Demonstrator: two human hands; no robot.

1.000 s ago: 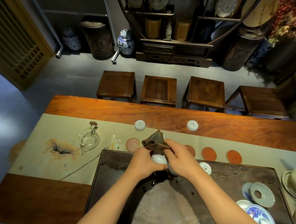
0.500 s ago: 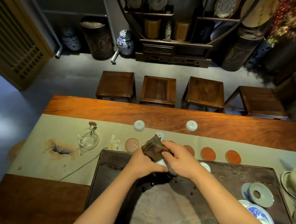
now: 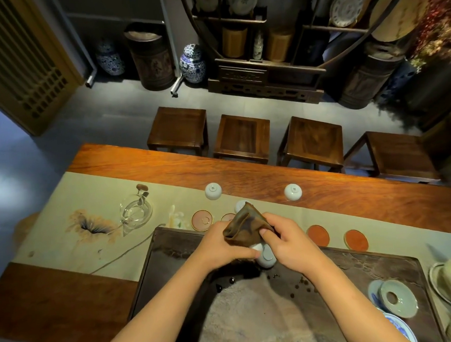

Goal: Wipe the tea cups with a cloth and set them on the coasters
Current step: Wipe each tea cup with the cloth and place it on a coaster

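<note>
Over the dark tea tray (image 3: pixel 171 253), both hands work on a pale tea cup (image 3: pixel 265 255). My left hand (image 3: pixel 221 247) grips the cup from the left. My right hand (image 3: pixel 284 244) pinches a brown cloth (image 3: pixel 246 227) against the cup. Two more pale cups (image 3: pixel 213 191) (image 3: pixel 293 191) stand upside down on the table's far side. Another cup (image 3: pixel 240 205) peeks out just behind the cloth. Round coasters lie in a row on the runner: a pink one (image 3: pixel 202 220) to the left, two orange ones (image 3: pixel 318 235) (image 3: pixel 356 239) to the right.
A glass pitcher (image 3: pixel 136 212) stands on the beige runner (image 3: pixel 63 207) at left. Lidded bowls and saucers (image 3: pixel 397 297) crowd the tray's right end. Several wooden stools (image 3: pixel 242 135) line the table's far edge.
The cloth has turned over the cup between my hands, and the pair of hands has shifted slightly. The cup behind the cloth has come into view.
</note>
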